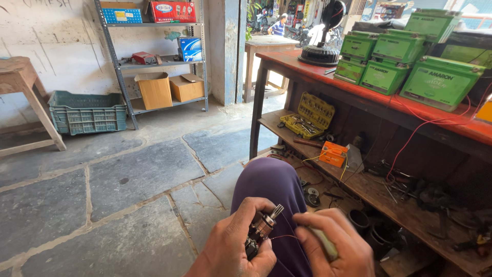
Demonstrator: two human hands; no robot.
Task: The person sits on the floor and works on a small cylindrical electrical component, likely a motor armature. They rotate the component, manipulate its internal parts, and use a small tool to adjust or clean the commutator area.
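The left hand is closing around a small motor armature, a dark wound core with a splined metal shaft pointing up and to the right, and is holding it just above the person's purple-clad knee. The right hand is curling shut just to the right of the armature, pinching a thin copper wire that is running from its fingertips across to the armature's body; a pale, slim tool is lying under its fingers, though what kind it is I cannot tell. Up and to the right of the armature, the lower shelf of the wooden counter is carrying an orange box and an open yellow socket set. Further up, green batteries are sitting on the red counter. Far to the left of the armature, a green crate is resting on the stone floor beside a metal rack.
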